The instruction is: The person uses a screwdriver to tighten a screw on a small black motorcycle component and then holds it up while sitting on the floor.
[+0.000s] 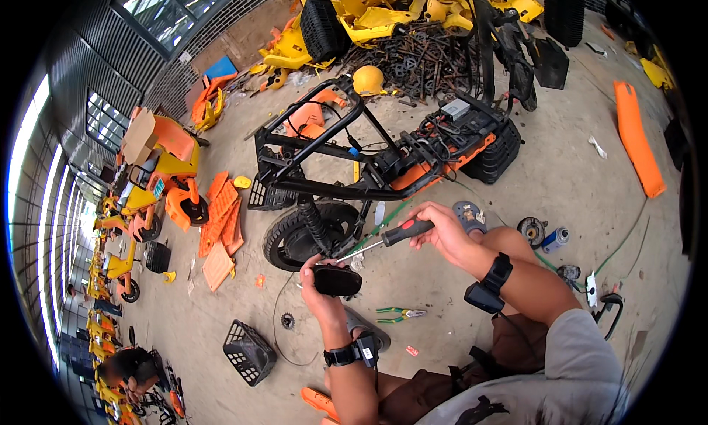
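My right hand (445, 235) is closed around the grey and red handle of a screwdriver (408, 232), whose metal shaft slants down to the left. My left hand (318, 292) is closed on a black rounded piece (338, 281) that looks like a mirror; its exact kind is unclear. The shaft's far end reaches the fingers of that hand, and its tip is hidden there. Just beyond stands a stripped black scooter frame (317, 156) with a wheel (310, 235). Green-handled pliers (400, 315) lie on the floor between my forearms.
A black basket (249, 353) and a small sprocket (287, 321) lie at the left. To the right are a spray can (554, 240), a round hub part (532, 232) and an orange panel (639, 139). Metal parts (424, 60) are heaped behind. A person (131, 370) crouches far left.
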Demonstrator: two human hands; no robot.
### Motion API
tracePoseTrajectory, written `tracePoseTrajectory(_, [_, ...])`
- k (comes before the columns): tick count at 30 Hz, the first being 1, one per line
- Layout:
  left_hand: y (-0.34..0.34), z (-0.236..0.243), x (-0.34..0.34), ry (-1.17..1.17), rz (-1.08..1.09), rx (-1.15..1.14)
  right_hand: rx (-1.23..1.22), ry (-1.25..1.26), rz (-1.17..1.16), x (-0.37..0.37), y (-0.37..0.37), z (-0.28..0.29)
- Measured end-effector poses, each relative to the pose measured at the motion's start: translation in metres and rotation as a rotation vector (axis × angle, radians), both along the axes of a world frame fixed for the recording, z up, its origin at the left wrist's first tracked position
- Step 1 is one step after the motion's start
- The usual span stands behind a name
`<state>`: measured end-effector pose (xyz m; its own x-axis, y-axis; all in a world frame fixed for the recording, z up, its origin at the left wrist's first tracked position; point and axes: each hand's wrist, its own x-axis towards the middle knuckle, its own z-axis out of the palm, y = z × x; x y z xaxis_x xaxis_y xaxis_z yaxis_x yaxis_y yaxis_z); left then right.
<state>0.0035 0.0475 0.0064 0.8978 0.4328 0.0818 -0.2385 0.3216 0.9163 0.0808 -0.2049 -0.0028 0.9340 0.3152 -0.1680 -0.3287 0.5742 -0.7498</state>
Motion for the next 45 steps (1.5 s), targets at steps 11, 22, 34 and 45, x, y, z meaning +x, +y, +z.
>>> tracePoseTrajectory(11, [0.005, -0.006, 0.0, -0.013, 0.011, 0.059, -0.064, -0.091, 0.029, -0.005, 0.006, -0.001])
tracePoseTrajectory(22, [-0.001, -0.005, 0.003, 0.003, 0.05, 0.107, -0.051, -0.081, 0.004, -0.007, 0.006, -0.002])
tracePoseTrajectory(34, [-0.004, -0.001, 0.005, 0.034, 0.128, 0.083, -0.062, -0.208, 0.028, -0.011, 0.016, -0.014])
tracePoseTrajectory(45, [0.009, -0.02, 0.006, 0.043, 0.261, 0.502, -0.491, -0.248, 0.149, -0.02, 0.008, 0.012])
